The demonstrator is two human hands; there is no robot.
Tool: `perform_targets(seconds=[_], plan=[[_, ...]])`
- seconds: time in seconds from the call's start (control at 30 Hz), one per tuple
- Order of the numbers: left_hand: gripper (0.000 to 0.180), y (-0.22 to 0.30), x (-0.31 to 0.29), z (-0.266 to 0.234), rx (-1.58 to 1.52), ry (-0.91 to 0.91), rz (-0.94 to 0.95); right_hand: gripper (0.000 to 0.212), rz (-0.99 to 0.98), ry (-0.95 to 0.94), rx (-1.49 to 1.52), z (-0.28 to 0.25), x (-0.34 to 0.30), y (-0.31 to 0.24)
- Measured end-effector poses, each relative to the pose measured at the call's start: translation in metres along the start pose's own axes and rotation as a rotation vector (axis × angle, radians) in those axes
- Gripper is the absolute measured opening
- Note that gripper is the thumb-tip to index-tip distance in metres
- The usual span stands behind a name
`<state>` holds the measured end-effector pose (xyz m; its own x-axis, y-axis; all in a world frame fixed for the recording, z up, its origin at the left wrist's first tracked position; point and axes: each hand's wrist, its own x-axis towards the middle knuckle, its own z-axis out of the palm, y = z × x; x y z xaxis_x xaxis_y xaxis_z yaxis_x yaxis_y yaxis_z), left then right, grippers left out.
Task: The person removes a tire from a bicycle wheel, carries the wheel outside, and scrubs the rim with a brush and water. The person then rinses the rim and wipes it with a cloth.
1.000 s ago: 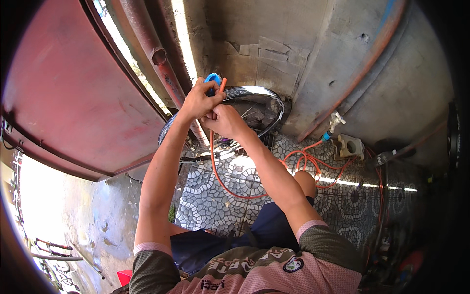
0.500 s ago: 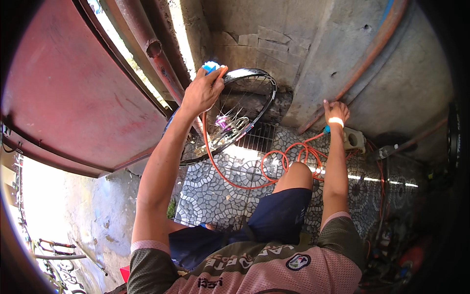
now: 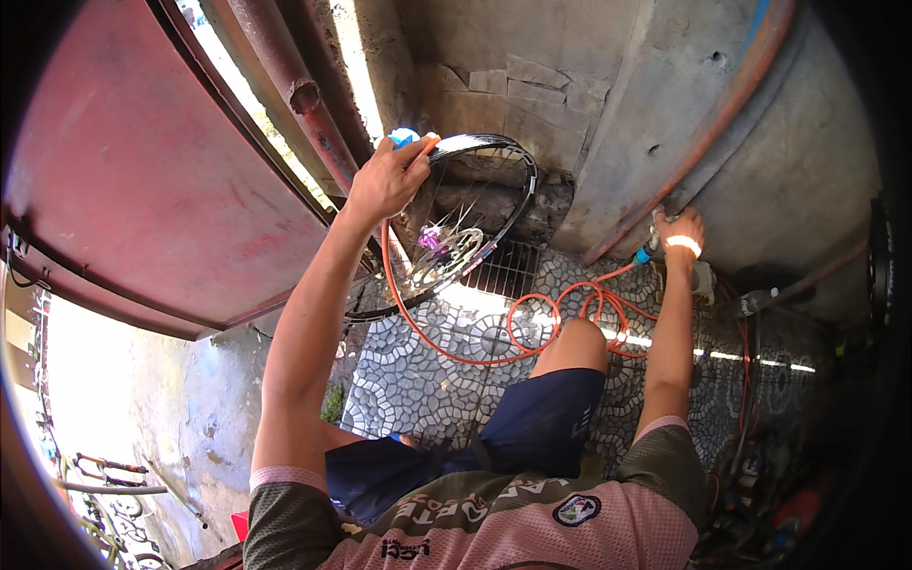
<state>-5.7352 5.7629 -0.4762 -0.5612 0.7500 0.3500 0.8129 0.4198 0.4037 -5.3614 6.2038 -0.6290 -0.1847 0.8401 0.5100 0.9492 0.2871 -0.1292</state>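
Note:
My left hand (image 3: 385,185) is closed around the end of an orange hose (image 3: 406,316), where a blue and orange end piece (image 3: 407,139) sticks out past my fingers. Just behind it a bicycle wheel (image 3: 532,180) leans at a tilt, with a black rim and a purple hub (image 3: 432,237). Whether that hand touches the rim I cannot tell. On the right, low against the wall, my right hand (image 3: 682,231) has its fingers around a tap (image 3: 655,228), partly hidden by them. A blue connector (image 3: 644,255) joins the tap to the hose.
Loops of hose lie on the stone-patterned tile floor (image 3: 418,366) by my knee. A metal drain grate (image 3: 503,269) sits beyond. The red panel (image 3: 152,171) and a rusty pipe (image 3: 323,133) bound the left, a concrete wall (image 3: 617,114) the far side. Bicycle parts (image 3: 104,484) lie lower left.
My right hand has shifted slightly right, and the tap has come into view beside its fingers. The left hand keeps its hold on the hose end, almost in place.

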Motion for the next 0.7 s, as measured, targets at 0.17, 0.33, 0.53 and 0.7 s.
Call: perform_targets(seconds=[0.17, 0.33, 0.53, 0.7], plan=[[0.046, 0.014, 0.001, 0.001, -0.035, 0.002, -0.010, 0.044, -0.030, -0.494, 0.036, -0.041, 0.016, 0.011], [0.041, 0.019, 0.001, 0.011, 0.075, 0.164, 0.213, 0.046, -0.286, -0.144, 0.083, -0.095, 0.006, -0.058], [0.036, 0.013, -0.013, 0.008, 0.162, 0.165, 0.209, 0.032, -0.408, -0.719, 1.381, -0.169, -0.013, -0.315], [0.036, 0.031, -0.003, 0.011, 0.072, 0.180, 0.180, 0.057, -0.568, -0.819, 1.006, -0.140, -0.014, -0.420]])
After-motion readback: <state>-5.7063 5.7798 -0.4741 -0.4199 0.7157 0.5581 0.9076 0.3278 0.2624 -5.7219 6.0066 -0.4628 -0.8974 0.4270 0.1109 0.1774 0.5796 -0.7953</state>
